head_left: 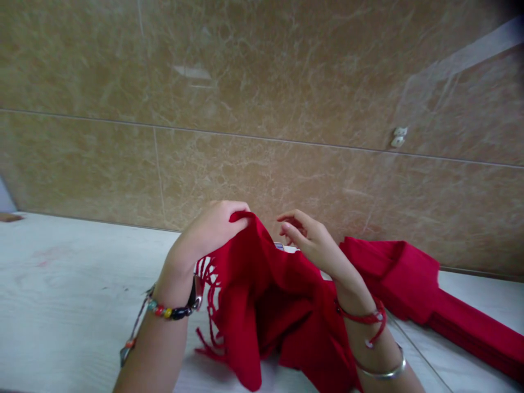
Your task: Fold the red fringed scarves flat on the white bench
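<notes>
A red scarf (266, 295) with a fringed end lies bunched on a pale wooden table (73, 295). My left hand (213, 226) is closed on its top edge and lifts the cloth. Just to the right, my right hand (309, 240) hovers over the cloth with fingers curled loosely and apart, holding nothing that I can see. A beaded bracelet sits on my left wrist. A red string and a silver bangle circle my right wrist. The rest of the scarf (413, 284) trails folded to the right, along the table.
A beige marble-tiled wall (262, 109) rises right behind the table. A small white fitting (398, 137) is fixed to it at the right. A seam in the tabletop (417, 349) runs past my right forearm.
</notes>
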The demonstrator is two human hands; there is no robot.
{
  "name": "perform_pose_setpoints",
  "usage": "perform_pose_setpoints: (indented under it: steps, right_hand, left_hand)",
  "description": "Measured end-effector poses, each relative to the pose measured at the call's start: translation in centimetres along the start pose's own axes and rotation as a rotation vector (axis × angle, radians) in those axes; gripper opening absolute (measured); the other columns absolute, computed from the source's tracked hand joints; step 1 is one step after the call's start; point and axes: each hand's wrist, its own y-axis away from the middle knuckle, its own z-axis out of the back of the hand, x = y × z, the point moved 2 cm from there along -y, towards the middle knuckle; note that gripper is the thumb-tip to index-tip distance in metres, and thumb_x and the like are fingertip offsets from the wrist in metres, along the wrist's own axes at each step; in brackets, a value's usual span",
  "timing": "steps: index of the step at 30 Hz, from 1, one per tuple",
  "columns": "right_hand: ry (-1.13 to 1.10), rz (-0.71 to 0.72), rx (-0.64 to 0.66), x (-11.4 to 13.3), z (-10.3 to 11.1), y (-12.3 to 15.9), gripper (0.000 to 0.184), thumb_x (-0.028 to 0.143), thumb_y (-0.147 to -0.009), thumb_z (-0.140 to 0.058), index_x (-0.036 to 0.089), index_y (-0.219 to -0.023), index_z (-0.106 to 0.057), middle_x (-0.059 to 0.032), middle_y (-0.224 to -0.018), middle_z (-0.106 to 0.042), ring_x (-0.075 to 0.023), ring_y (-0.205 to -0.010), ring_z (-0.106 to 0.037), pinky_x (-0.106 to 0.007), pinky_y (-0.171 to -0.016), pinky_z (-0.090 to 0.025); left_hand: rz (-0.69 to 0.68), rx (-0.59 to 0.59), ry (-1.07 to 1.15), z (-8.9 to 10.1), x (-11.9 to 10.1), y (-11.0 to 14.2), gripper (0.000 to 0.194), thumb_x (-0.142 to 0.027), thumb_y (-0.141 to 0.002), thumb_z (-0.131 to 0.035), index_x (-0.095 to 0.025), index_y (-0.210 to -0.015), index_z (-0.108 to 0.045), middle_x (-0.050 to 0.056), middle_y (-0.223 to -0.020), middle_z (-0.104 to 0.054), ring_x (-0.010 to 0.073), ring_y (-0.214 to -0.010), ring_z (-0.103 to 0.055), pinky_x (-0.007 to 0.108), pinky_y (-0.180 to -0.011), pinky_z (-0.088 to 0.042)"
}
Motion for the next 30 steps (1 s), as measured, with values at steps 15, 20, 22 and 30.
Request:
perform_pose_setpoints:
  steps: [15,20,22,30]
  right_hand:
    - [0.394,0.058,-0.081,-0.2,0.4,0.3,0.026,0.01,-0.079,-0.04,0.016,-0.09,-0.063,-0.0071,-0.088,-0.067,-0.0174,-0.083,-0.062,-0.027,-0.074,-0.045]
    - [0.251,0.006,-0.016,0.7,1.5,0.9,0.024,0.028,-0.084,-0.046,0.016,-0.098,-0.06,-0.0022,-0.071,-0.064,-0.013,-0.061,-0.059,-0.023,-0.059,-0.044]
    - [0.27,0.044,0.075,1.3,0.8,1.3,0.033,0.034,-0.079,-0.056,0.016,-0.106,-0.056,-0.0025,-0.077,-0.063,-0.0132,-0.064,-0.058,-0.023,-0.06,-0.044]
    - [0.469,0.015,0.044,1.4,-1.2,1.5,0.013,0.014,-0.081,-0.045,0.018,-0.072,-0.055,-0.003,-0.067,-0.061,-0.0145,-0.064,-0.057,-0.022,-0.059,-0.039]
  left_hand:
    - [0.133,-0.254,-0.056,1.7,1.1,0.6,0.03,-0.037,-0.076,-0.042,-0.015,-0.06,-0.054,-0.003,-0.053,-0.052,0.0105,-0.052,-0.045,0.021,-0.052,-0.033]
    - [0.141,-0.253,-0.06,1.7,1.4,0.5,0.028,-0.036,-0.075,-0.043,-0.015,-0.061,-0.055,-0.002,-0.057,-0.056,0.0112,-0.054,-0.046,0.021,-0.052,-0.034]
    - [0.116,-0.241,-0.063,1.4,1.1,0.4,0.027,-0.035,-0.075,-0.043,-0.015,-0.062,-0.055,-0.001,-0.06,-0.058,0.0113,-0.055,-0.048,0.021,-0.053,-0.034]
    - [0.116,-0.249,-0.032,1.8,1.2,0.8,0.027,-0.036,-0.074,-0.044,-0.015,-0.061,-0.054,-0.002,-0.056,-0.055,0.0114,-0.055,-0.047,0.022,-0.054,-0.034]
